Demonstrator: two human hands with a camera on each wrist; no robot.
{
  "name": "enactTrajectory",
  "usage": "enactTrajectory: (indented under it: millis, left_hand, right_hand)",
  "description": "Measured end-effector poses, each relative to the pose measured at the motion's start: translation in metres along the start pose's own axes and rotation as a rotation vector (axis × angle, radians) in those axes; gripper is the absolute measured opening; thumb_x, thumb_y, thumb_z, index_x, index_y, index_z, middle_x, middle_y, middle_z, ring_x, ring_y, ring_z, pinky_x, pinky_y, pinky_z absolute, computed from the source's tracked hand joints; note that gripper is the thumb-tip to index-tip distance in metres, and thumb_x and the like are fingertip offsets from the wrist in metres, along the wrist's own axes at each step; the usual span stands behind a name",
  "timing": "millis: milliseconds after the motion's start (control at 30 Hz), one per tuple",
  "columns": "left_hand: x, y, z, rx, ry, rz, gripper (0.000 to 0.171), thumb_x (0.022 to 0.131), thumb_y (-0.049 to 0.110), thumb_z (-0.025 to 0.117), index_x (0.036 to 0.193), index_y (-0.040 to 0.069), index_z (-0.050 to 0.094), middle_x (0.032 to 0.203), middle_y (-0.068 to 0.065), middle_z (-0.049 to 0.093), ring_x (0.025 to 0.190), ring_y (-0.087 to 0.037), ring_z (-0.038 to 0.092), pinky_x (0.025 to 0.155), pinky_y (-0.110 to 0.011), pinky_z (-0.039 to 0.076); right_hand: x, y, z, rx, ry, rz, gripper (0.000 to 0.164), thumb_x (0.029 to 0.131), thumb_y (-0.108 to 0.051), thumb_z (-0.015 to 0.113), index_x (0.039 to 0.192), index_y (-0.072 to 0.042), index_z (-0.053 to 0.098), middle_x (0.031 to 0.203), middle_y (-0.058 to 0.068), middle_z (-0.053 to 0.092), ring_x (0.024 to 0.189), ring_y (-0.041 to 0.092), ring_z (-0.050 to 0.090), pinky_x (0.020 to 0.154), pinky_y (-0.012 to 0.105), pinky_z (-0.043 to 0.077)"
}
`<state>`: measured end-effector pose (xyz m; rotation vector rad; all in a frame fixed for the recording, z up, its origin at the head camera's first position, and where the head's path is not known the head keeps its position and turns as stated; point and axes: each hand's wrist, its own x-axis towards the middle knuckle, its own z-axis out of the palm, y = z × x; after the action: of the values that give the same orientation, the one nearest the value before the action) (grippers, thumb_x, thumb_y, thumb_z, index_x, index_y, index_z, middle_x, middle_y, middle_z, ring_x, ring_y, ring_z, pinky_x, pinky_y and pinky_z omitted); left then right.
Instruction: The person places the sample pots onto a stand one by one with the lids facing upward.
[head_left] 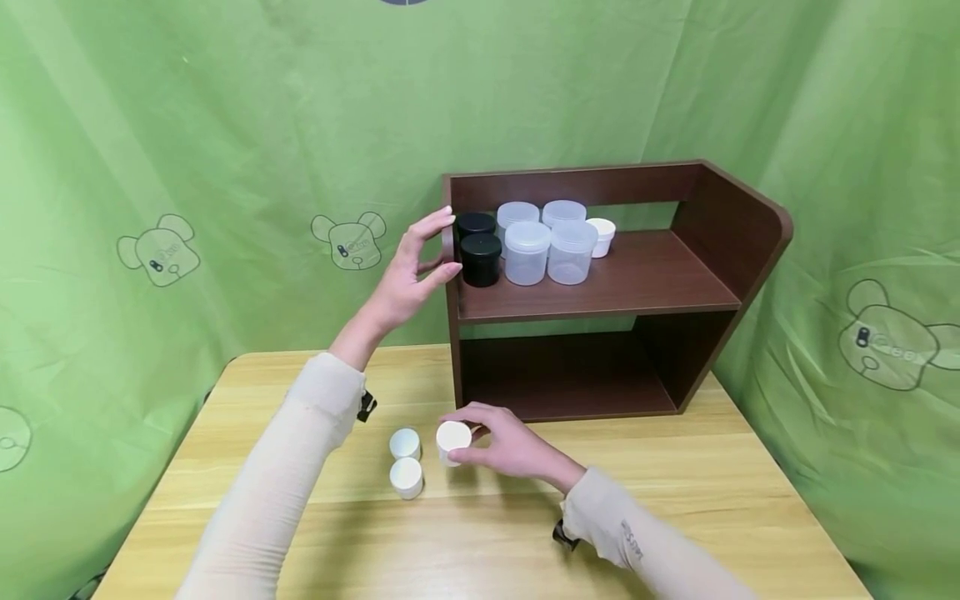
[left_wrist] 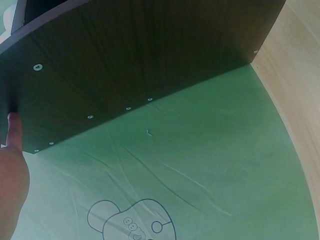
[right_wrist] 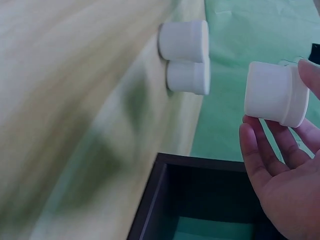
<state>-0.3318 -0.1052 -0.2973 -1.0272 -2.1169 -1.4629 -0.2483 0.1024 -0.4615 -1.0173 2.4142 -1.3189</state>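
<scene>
My right hand (head_left: 510,442) holds a small white lidded jar (head_left: 453,440) between thumb and fingers, raised off the table. The right wrist view shows this jar (right_wrist: 275,92) upheld by the fingers, apart from two similar white jars (right_wrist: 185,42). Those two jars (head_left: 406,478) stand touching on the table, left of the held one. My left hand (head_left: 408,271) rests with spread fingers against the left side panel of a dark brown two-tier shelf (head_left: 600,300). In the left wrist view a fingertip (left_wrist: 14,120) touches that panel's outer face.
On the upper tier, from the left, stand two black jars (head_left: 480,260), several translucent tubs (head_left: 527,252) and a white jar (head_left: 602,237). The shelf stands at the back of the wooden table (head_left: 360,550). A green curtain (head_left: 262,125) hangs behind.
</scene>
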Motion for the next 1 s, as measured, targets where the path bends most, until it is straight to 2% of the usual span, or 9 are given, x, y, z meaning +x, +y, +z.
enactTrajectory:
  millis: [233,467,767,1000]
  left_hand:
    - [0.001,0.000,0.000,0.004,-0.002,0.002,0.060,0.098,-0.001,0.063,0.152,0.005,0.037,0.170,-0.013,0.025,0.156,-0.029,0.027,0.114,-0.059,0.046]
    - [0.005,-0.031,-0.001,0.033,-0.001,0.034,0.064,0.099,0.006,0.066,0.155,0.018,0.039,0.170,0.003,0.027,0.155,-0.016,0.028,0.112,-0.051,0.051]
    - [0.005,-0.030,-0.002,0.030,0.001,0.028,0.065,0.098,0.005,0.067,0.154,0.019,0.038,0.170,0.004,0.027,0.155,-0.017,0.029,0.112,-0.051,0.051]
    - [0.005,-0.030,0.000,0.015,0.005,0.011,0.065,0.097,0.001,0.066,0.154,0.011,0.037,0.171,-0.006,0.025,0.156,-0.026,0.027,0.113,-0.056,0.049]
  right_hand:
    - [-0.001,-0.009,-0.013,-0.032,0.061,-0.025,0.048,0.090,-0.024,0.082,0.135,-0.013,0.067,0.118,-0.003,0.068,0.103,0.013,0.063,0.094,0.038,0.061]
    - [0.000,-0.016,-0.033,-0.043,0.120,-0.085,0.048,0.091,-0.027,0.082,0.136,-0.019,0.067,0.123,-0.002,0.069,0.108,0.016,0.066,0.096,0.041,0.061]
    - [-0.002,-0.032,-0.062,-0.090,0.208,-0.144,0.049,0.091,-0.025,0.081,0.137,-0.016,0.067,0.121,-0.003,0.069,0.109,0.013,0.064,0.097,0.036,0.059]
    - [-0.004,-0.040,-0.080,-0.093,0.256,-0.123,0.048,0.091,-0.024,0.081,0.137,-0.020,0.068,0.123,-0.003,0.070,0.109,0.013,0.064,0.096,0.033,0.059]
